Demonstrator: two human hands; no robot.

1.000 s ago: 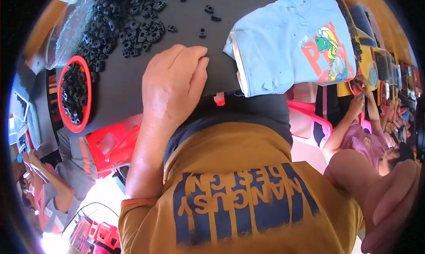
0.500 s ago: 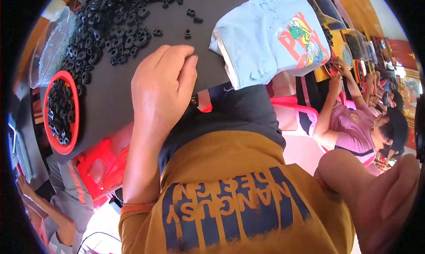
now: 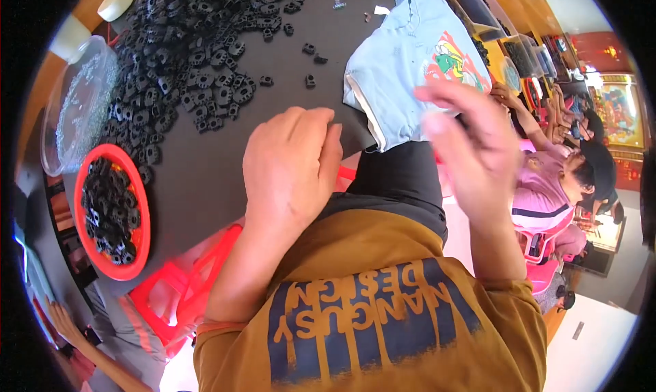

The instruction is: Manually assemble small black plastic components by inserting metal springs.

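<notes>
My left hand [image 3: 290, 170] hangs by the table's front edge, back of the hand up. Its fingers curl down and the thumb lies close to the index finger; whatever may be inside is hidden. My right hand [image 3: 471, 136] is raised in front of the light blue shirt [image 3: 393, 67], blurred, with thumb and fingers apart and nothing visible between them. The shirt is folded, has a cartoon print, and lies at the table's right front edge. Beyond my left hand, several small black plastic parts [image 3: 184, 53] form a large heap, with a few loose ones [image 3: 310, 81] beside it.
A red oval basket [image 3: 145, 211] of black parts sits at the left table edge. Behind it stands a clear tub [image 3: 51, 136] of small metal springs. A white bowl [image 3: 116, 2] is at the far left, a red stool [image 3: 160, 289] below the table. Co-workers sit on both sides.
My right hand has come up from the lower right to the shirt. My left hand appears farther right and lower, still curled. The whole view has shifted.
</notes>
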